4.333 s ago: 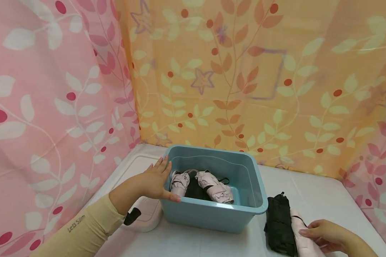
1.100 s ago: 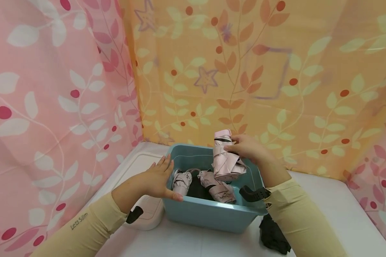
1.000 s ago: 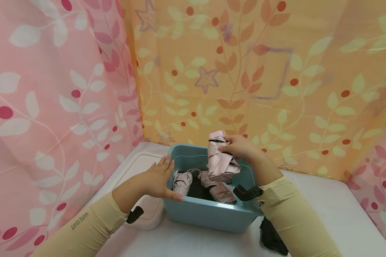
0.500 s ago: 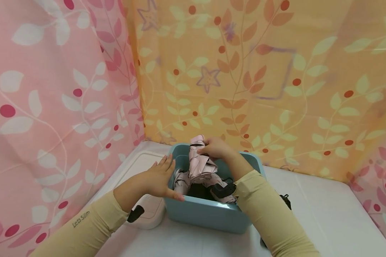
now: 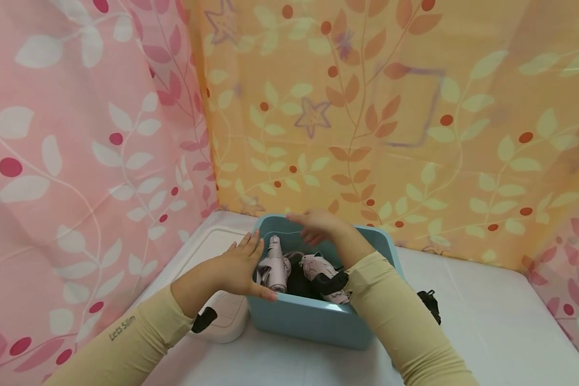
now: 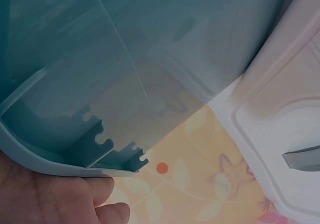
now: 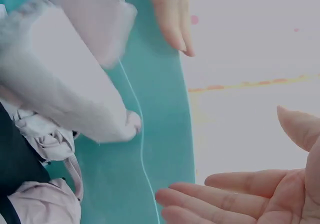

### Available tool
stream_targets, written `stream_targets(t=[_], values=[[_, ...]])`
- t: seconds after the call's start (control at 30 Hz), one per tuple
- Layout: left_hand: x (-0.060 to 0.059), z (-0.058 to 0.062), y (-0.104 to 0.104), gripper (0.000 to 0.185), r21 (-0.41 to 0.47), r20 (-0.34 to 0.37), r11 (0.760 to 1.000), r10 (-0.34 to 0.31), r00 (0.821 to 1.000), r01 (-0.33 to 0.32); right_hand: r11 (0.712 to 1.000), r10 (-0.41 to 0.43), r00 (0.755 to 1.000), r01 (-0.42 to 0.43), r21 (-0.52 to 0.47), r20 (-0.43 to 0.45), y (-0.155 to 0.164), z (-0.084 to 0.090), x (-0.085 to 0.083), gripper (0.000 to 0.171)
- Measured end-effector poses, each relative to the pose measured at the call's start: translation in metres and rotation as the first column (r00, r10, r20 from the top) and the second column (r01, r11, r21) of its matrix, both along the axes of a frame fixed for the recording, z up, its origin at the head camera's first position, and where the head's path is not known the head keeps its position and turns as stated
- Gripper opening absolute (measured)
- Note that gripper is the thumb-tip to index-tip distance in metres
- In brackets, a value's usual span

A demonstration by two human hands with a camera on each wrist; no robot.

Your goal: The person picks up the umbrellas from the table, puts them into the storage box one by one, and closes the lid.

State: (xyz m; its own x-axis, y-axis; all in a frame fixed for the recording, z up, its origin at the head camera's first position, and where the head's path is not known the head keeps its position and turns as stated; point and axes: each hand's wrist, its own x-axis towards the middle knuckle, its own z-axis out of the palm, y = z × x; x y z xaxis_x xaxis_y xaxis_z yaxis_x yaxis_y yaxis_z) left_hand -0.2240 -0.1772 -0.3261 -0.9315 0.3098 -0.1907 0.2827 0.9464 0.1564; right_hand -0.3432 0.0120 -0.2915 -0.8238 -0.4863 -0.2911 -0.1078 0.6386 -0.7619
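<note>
My left hand rests with spread, straight fingers on the left rim of a blue plastic storage box. Its fingertips show at the rim in the left wrist view. Above the box's back part is my right hand, holding nothing; the right wrist view shows its fingers extended. A pink folded umbrella lies at the box's left end, blurred in the right wrist view. Beside it sit a black folded item and another pink folded umbrella, partly hidden by the right wrist's camera strap.
A white lid lies on the white table to the left of the box, partly beneath my left forearm. To the right, a black folded umbrella is mostly covered by my right sleeve. Patterned curtains stand behind and left.
My right hand picked up the pink umbrella from the table at right, carried it left over the box and let it go at the box's left end. The left hand stayed on the rim.
</note>
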Motion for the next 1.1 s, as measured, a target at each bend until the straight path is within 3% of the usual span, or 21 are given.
stream_targets(t=[0.13, 0.67, 0.9, 1.1], values=[[-0.001, 0.0, -0.001, 0.13, -0.001, -0.002, 1.0, 0.0, 1.0, 0.0, 1.0, 0.005, 1.0, -0.005, -0.01, 0.006, 0.005, 0.005, 0.001, 0.067], [-0.001, -0.001, 0.0, 0.13, 0.017, -0.007, 1.0, -0.009, 1.0, 0.009, 0.996, 0.028, 0.998, -0.024, -0.083, 0.047, 0.019, 0.006, 0.0, 0.065], [-0.005, -0.006, 0.0, 0.132, -0.02, -0.006, 1.0, 0.015, 1.0, -0.015, 0.992, 0.041, 0.997, -0.033, -0.121, 0.063, 0.04, 0.014, 0.0, 0.068], [-0.001, -0.003, 0.0, 0.128, 0.007, -0.011, 1.0, -0.004, 1.0, 0.004, 0.986, 0.042, 0.996, -0.029, -0.165, 0.074, 0.062, 0.017, 0.0, 0.069]])
